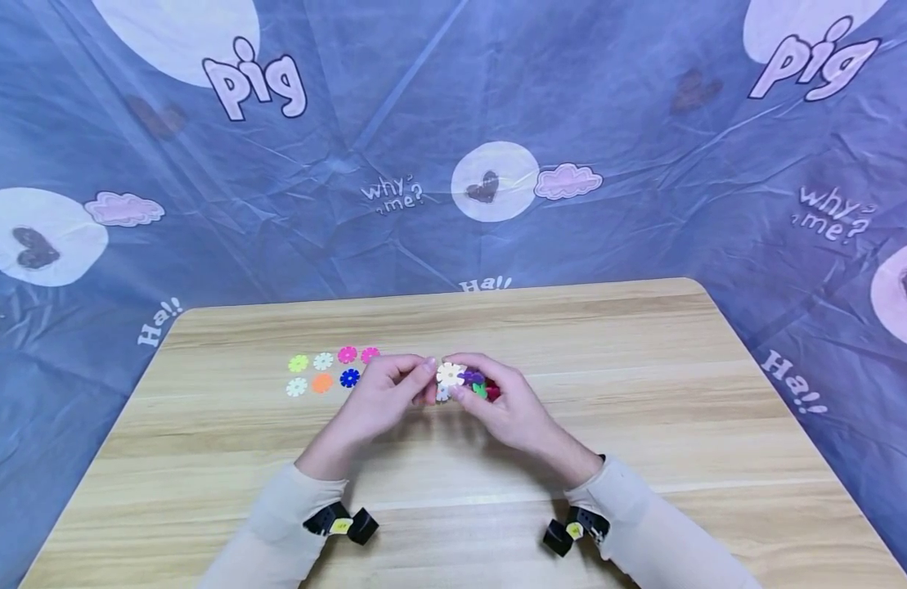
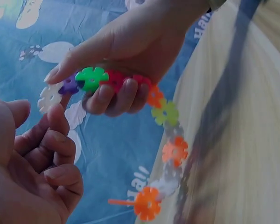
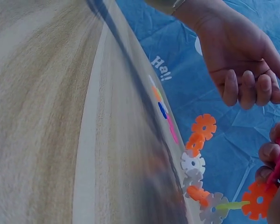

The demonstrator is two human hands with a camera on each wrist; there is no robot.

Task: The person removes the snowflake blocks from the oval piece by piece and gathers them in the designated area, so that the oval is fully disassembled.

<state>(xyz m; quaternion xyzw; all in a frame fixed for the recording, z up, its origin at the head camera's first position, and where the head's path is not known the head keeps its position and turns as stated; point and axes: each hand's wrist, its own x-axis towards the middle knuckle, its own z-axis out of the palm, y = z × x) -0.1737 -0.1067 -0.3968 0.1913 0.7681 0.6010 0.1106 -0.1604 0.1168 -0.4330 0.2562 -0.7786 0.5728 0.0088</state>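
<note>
In the left wrist view, a chain of interlocked flower-shaped plastic discs runs from a white disc (image 2: 50, 98) through purple, green (image 2: 92, 78) and red ones, then dangles down to orange discs (image 2: 147, 203). My right hand (image 1: 514, 405) grips the chain at its red discs, its thumb against the white end disc. Close by on the left is my left hand (image 1: 383, 397), fingers loosely curled, its index fingertip near the white disc's lower edge. Thumb and index stand apart there, with nothing visible between them; whether the fingertip touches the disc is unclear.
Several loose flower discs lie in two rows on the wooden table (image 1: 225, 450), left of my hands, among them a yellow-green disc (image 1: 298, 363), an orange disc (image 1: 321, 382) and a blue disc (image 1: 349, 378). A blue printed cloth (image 1: 394, 98) hangs behind the table.
</note>
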